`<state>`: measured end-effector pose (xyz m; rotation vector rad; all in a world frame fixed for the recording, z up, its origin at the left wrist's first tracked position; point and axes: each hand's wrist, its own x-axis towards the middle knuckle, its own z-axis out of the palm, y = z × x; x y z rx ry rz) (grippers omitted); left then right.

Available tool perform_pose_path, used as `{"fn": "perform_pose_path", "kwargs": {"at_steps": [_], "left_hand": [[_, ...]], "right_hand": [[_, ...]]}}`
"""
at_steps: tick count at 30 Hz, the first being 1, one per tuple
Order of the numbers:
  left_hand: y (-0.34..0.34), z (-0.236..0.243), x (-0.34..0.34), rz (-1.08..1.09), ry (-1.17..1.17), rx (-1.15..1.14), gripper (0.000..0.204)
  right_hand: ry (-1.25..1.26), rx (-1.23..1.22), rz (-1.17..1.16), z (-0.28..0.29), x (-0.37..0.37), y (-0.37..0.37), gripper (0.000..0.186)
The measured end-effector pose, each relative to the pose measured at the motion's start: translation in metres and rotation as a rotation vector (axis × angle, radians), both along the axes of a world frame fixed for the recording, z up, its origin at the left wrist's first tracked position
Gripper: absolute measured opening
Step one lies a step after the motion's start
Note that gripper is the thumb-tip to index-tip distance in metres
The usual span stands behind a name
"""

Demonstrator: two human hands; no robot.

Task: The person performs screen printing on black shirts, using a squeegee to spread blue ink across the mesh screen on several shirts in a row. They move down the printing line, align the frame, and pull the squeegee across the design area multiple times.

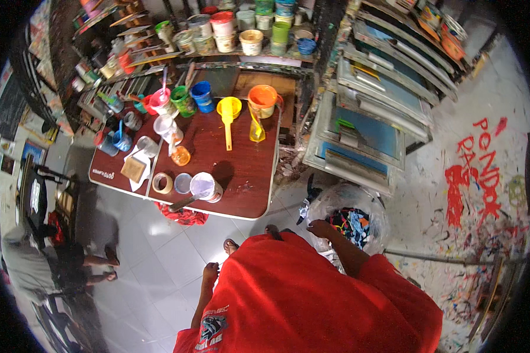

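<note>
A pale tiled floor [159, 259] fills the lower left. A dark red tabletop [241, 176] stands mid-frame, cluttered shelves [129, 59] at upper left, and a paint-spattered wall [489, 194] at right.

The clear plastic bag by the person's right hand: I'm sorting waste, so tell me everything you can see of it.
The clear plastic bag is large, thin and crinkled, standing open on the paint-spattered floor between the brown table and the stacked screen frames. Through it show jumbled scraps, dark with blue, red and yellow bits. The right hand is at its near rim, seemingly touching it.
</note>
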<state>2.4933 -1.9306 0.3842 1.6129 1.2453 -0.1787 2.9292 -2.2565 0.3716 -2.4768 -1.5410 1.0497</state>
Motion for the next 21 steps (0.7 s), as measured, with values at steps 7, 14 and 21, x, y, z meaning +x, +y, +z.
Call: {"fn": "perform_pose_path", "kwargs": {"at_steps": [7,14,21], "left_hand": [[0.023,-0.009,-0.011,-0.076,-0.056,0.023,0.032],[0.037,-0.015,-0.004,-0.153,-0.056,0.018,0.033],[0.036,-0.060,-0.021,0.114,-0.085,-0.106,0.039]], "right_hand": [[0.111,0.043,-0.302,-0.006,-0.030,-0.014,0.047],[0.091,-0.003,-0.321,-0.042,-0.037,-0.039,0.051],[0.065,0.019,-0.341,-0.057,-0.035,-0.033,0.052]]}}
